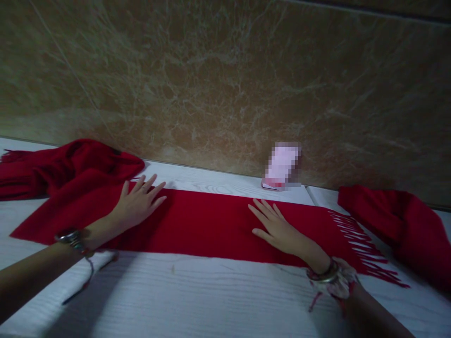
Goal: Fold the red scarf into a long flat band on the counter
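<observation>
Looking down on a long, flat red cloth scarf with a fringed right end (207, 223), laid lengthwise on a white wood-grain bench (218, 300), roughly parallel to the back edge along a brown marbled wall (197, 84). Slants to a corner at the left; meets a crumpled heap of red fringed cloth (84, 159) at the back left, though cannot tell whether joined. Beyond the fringe, towards the right end of the bench, a bunched red cloth bundle (412, 225).

Over the scarf with left hand (136, 204) and right hand (278, 230), both palm down, fingers apart, gripping nothing; cannot tell whether pressed down or held just above.

Likely to handle as light, soft and limp, hardly slippery or fragile, but apt to ruck or skew if dragged from one point. Best taken by both long edges, or at the corners beside the fringe.

No brand or lettering to make out on the cloth. Near the back edge, right of middle, a small pale pink rectangular object (283, 162), pixelated, so impossible to read.
</observation>
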A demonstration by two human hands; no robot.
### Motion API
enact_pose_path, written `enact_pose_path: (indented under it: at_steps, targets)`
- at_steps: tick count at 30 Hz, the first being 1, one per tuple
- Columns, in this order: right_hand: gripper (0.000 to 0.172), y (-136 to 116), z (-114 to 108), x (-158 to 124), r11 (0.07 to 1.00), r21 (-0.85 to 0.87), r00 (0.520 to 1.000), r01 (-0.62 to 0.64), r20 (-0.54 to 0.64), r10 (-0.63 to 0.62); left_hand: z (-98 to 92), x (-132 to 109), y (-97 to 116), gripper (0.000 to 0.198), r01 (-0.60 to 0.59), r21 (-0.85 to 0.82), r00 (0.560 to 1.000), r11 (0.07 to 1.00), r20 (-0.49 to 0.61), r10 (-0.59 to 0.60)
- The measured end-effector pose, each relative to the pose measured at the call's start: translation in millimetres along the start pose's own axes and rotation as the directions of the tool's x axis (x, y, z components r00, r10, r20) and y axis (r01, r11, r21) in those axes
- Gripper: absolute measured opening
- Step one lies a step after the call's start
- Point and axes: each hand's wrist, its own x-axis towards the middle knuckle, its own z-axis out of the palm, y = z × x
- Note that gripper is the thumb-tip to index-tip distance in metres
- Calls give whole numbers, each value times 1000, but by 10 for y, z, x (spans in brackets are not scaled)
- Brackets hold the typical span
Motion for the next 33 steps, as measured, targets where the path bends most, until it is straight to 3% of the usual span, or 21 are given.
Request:
enact_pose_path:
  at_steps: [3,5,10,14,17,21,23,25,30,33]
  targets:
    - [63,-288,-18,321,992,-3,991,128,-27,-128,41,-76,-74,49,22,25,996,999,81,-24]
    - [65,-428,8,467,981,-10,981,192,-13,-192,82,-92,-130,48,9,21,997,1000,79,-10]
    - [59,-446,107,471,983,-20,984,180,10,-180,144,-48,-257,45,-10,5,1000,1000,-2,10]
    - [56,-142,113,185,995,-59,997,80,4,-80,151,-26,-286,45,-33,6,999,999,2,33]
    - [55,268,123,-145,992,-101,998,-70,4,70,128,-42,-286,46,-30,-2,999,1000,20,30]
    - [54,912,168,-611,934,-148,946,-324,-59,318,114,-64,-238,49,-10,19,1000,1000,28,10]
    - [55,1112,171,-746,900,-163,915,-404,-90,394,131,-23,-130,50,33,31,999,999,2,-33]
    - [56,1148,148,-749,899,-157,911,-409,-132,391,148,79,68,51,29,15,999,999,14,-29]
    - [52,719,38,-299,973,-122,968,-198,-182,175,90,445,722,53,-200,-122,962,972,163,218]
    - [46,512,-10,-45,991,-121,989,-58,-140,40,45,560,890,52,-295,-166,916,941,232,328]
